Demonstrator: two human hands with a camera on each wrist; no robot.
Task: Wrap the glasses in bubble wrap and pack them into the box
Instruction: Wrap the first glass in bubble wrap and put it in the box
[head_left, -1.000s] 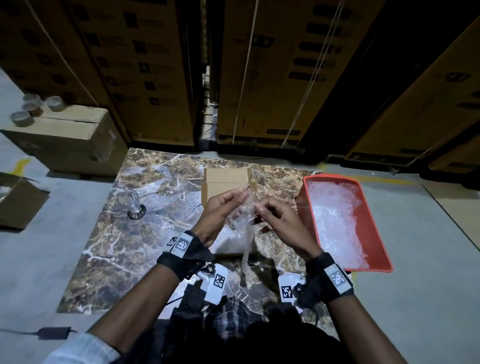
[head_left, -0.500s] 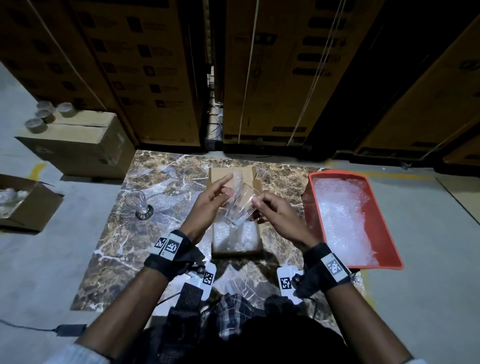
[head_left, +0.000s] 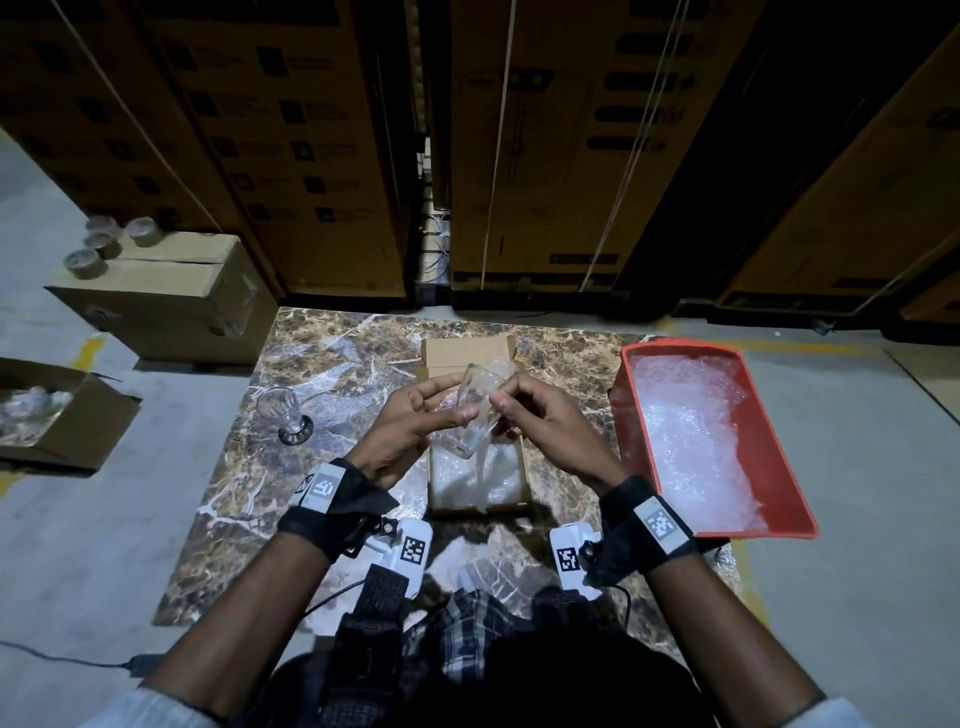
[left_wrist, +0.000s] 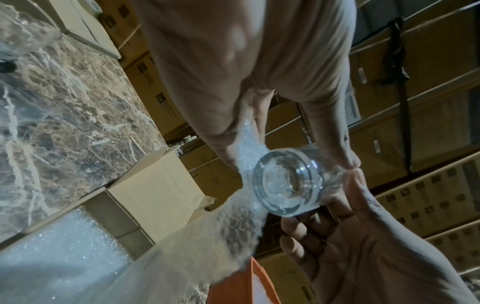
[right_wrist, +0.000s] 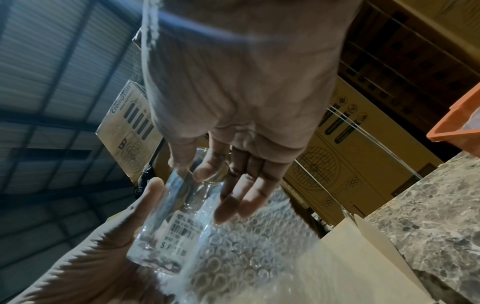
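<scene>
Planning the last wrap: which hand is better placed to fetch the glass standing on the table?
Left, probably. The standing glass is on the left hand's side; the right hand would cross the box.

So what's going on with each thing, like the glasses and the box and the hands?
Tumbler glass: held up over the box, tilted, only partly wrapped.
Bubble wrap sheet: hanging loose under the glass.
Small box: open, bubble wrap inside.
Stemmed glass: standing upright on the table, unwrapped.
Red tray: holds bubble wrap.
Left hand: holding the glass.
Right hand: pinching the glass.
</scene>
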